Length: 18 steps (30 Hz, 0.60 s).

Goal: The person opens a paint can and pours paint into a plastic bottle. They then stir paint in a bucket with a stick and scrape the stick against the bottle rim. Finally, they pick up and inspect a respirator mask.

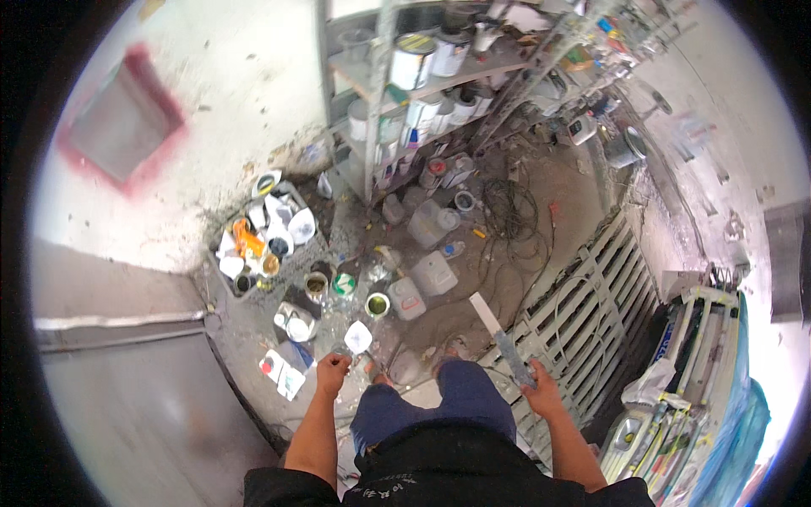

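My right hand (542, 390) grips the grey lower end of a long flat strip (502, 339), which looks like a paint stirring stick. Its pale far end points up and away over the floor. My left hand (334, 374) has its fingers curled together, right by a white cup or paper funnel (358, 337). Whether the fingers hold the edge of that white thing is too small to tell. Beyond it stand an open can of greenish liquid (377, 305), a green-and-white lidded can (344, 285) and an open brownish can (315, 286).
Plastic jugs (434, 274) and a coiled cable (510, 206) lie on the floor ahead. A tray (222, 275) of used cups sits at left. Paint cans (412, 61) fill the metal shelves. Slatted grating (586, 317) and stacked panels (690, 374) stand on the right.
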Motion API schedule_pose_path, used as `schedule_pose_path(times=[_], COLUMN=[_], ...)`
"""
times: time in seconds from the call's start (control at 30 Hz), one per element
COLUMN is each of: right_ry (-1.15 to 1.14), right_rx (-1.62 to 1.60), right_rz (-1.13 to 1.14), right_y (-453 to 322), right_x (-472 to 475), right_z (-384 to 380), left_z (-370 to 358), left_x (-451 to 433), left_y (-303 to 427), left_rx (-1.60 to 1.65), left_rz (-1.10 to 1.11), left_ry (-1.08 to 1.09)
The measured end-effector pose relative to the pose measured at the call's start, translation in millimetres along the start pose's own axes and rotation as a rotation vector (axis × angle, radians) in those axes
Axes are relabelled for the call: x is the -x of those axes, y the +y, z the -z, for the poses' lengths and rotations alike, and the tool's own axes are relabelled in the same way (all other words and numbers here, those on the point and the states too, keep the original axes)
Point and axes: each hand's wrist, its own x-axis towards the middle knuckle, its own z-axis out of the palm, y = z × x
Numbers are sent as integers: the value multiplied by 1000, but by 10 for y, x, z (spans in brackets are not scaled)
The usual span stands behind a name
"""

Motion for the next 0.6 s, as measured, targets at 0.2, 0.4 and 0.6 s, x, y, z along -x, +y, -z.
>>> schedule_pose_path(times=[0.2,0.4,0.6], right_ry=[326,488,677], right_rx=[-86,-654,-1073], right_rz=[160,-18,302], right_y=[753,1220,2091], right_x=[-344,-923,-1299], right_z=[850,2126,3344], left_z=[-848,-1907,-2997], left_x=[25,91,388], left_y=[564,929,1134], left_rx=[-45,-338,-410], left_rz=[3,-206,-202], left_ry=[-149,-51,-138])
